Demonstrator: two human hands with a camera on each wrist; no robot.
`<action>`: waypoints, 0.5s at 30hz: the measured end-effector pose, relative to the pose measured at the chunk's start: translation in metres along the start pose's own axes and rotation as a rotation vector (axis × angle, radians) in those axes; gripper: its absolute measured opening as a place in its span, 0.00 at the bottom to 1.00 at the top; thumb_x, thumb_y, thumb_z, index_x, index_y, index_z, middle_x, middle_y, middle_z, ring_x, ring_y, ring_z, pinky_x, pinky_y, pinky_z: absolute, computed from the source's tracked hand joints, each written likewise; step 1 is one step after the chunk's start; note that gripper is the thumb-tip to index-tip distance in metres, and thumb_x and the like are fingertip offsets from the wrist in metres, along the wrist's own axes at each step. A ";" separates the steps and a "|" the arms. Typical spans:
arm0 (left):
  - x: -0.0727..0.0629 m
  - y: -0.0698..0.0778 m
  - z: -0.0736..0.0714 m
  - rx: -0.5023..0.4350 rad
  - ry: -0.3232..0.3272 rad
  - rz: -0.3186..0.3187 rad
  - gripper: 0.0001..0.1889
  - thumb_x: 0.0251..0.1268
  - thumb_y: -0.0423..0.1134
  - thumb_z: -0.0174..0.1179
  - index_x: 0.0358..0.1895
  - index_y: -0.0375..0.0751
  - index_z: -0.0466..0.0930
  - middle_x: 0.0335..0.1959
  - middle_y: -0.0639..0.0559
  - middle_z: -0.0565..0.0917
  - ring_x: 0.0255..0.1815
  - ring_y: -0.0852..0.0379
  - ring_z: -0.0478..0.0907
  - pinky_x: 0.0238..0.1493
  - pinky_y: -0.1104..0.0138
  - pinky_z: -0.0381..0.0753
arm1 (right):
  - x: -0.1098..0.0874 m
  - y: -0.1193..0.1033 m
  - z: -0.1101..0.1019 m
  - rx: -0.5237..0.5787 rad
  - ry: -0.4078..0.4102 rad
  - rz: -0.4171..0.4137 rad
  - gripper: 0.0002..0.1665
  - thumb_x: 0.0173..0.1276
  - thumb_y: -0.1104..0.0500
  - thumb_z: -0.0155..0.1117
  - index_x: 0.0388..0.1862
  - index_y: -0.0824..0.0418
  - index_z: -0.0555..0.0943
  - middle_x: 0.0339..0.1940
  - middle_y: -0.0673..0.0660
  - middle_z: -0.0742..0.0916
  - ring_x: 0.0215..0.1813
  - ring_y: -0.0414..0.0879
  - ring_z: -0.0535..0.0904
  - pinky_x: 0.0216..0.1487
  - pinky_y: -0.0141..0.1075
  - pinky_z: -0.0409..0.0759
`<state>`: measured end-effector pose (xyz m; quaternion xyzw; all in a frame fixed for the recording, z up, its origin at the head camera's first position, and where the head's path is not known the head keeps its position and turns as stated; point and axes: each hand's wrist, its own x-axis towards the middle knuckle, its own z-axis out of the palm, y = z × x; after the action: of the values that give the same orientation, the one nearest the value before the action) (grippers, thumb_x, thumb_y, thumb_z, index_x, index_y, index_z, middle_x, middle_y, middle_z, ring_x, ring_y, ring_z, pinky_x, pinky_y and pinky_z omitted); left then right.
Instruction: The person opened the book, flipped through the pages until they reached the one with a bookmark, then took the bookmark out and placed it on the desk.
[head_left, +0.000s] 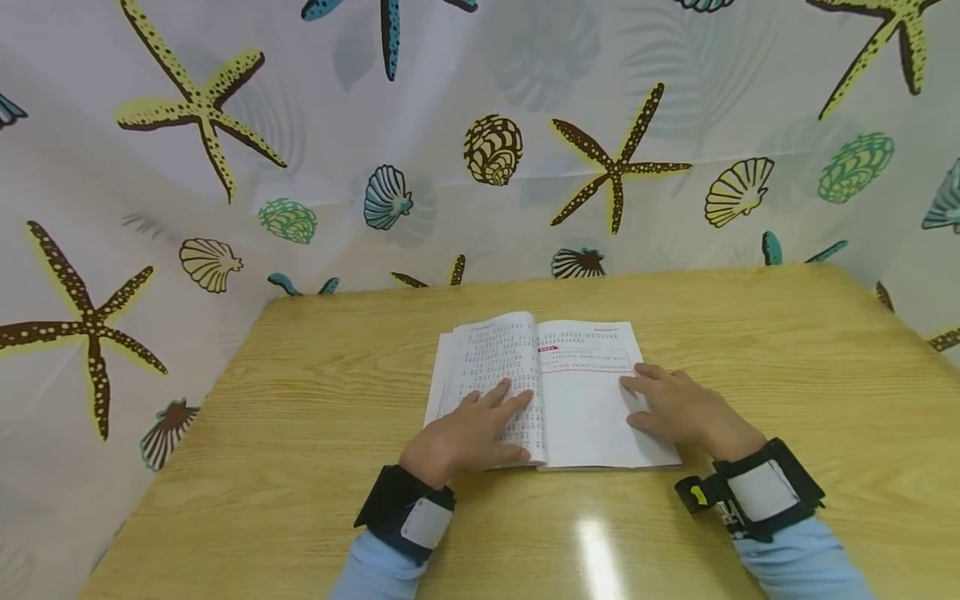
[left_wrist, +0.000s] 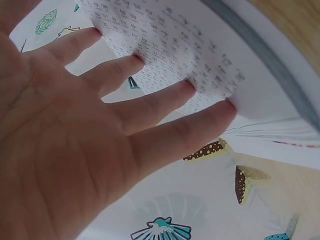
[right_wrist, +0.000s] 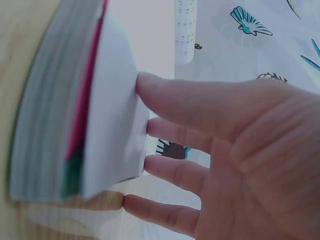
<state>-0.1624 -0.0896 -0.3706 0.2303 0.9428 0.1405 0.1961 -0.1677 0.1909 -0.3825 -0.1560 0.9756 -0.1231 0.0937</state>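
Note:
An open book point(head_left: 585, 417) lies on the wooden table, its left page point(head_left: 487, 358) covered in rows of print and curving up toward the spine. The right page has a few printed lines and a red-edged box at the top, with blank paper below. My left hand point(head_left: 472, 433) rests on the left page, fingers spread, fingertips point(left_wrist: 227, 107) touching the print. At the right page's outer edge lies my right hand point(head_left: 678, 408); its thumb and some fingertips point(right_wrist: 150, 82) touch the paper, fingers extended. Neither hand grips anything.
The wooden table point(head_left: 322, 400) reaches to a pale cloth backdrop point(head_left: 435, 108) printed with starfish and shells. Black straps with white patches circle both wrists, the right strap point(head_left: 765, 492) bearing a small yellow-marked tab. A light glare shows on the tabletop near the front.

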 end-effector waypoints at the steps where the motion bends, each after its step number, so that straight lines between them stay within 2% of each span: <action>1: 0.000 0.000 0.000 -0.006 -0.001 0.002 0.39 0.69 0.52 0.65 0.80 0.53 0.61 0.82 0.45 0.54 0.79 0.35 0.52 0.74 0.45 0.59 | -0.001 0.001 0.000 0.000 0.002 0.000 0.33 0.70 0.56 0.68 0.69 0.70 0.74 0.72 0.77 0.69 0.66 0.80 0.67 0.55 0.71 0.74; 7: -0.002 0.000 -0.001 -0.022 0.000 -0.004 0.39 0.69 0.52 0.65 0.80 0.53 0.60 0.82 0.45 0.54 0.79 0.33 0.52 0.72 0.41 0.61 | -0.001 0.000 -0.001 0.012 0.014 -0.004 0.33 0.70 0.56 0.68 0.68 0.72 0.73 0.72 0.77 0.69 0.66 0.79 0.67 0.56 0.70 0.74; 15: -0.001 0.000 0.001 -0.017 -0.001 -0.011 0.39 0.69 0.52 0.65 0.80 0.54 0.60 0.82 0.46 0.54 0.78 0.31 0.53 0.71 0.40 0.62 | 0.002 0.001 0.000 0.074 -0.008 0.054 0.39 0.70 0.56 0.68 0.69 0.80 0.68 0.73 0.76 0.68 0.68 0.76 0.64 0.62 0.68 0.70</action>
<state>-0.1610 -0.0898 -0.3711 0.2235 0.9427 0.1472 0.1993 -0.1702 0.1909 -0.3831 -0.1267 0.9738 -0.1558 0.1066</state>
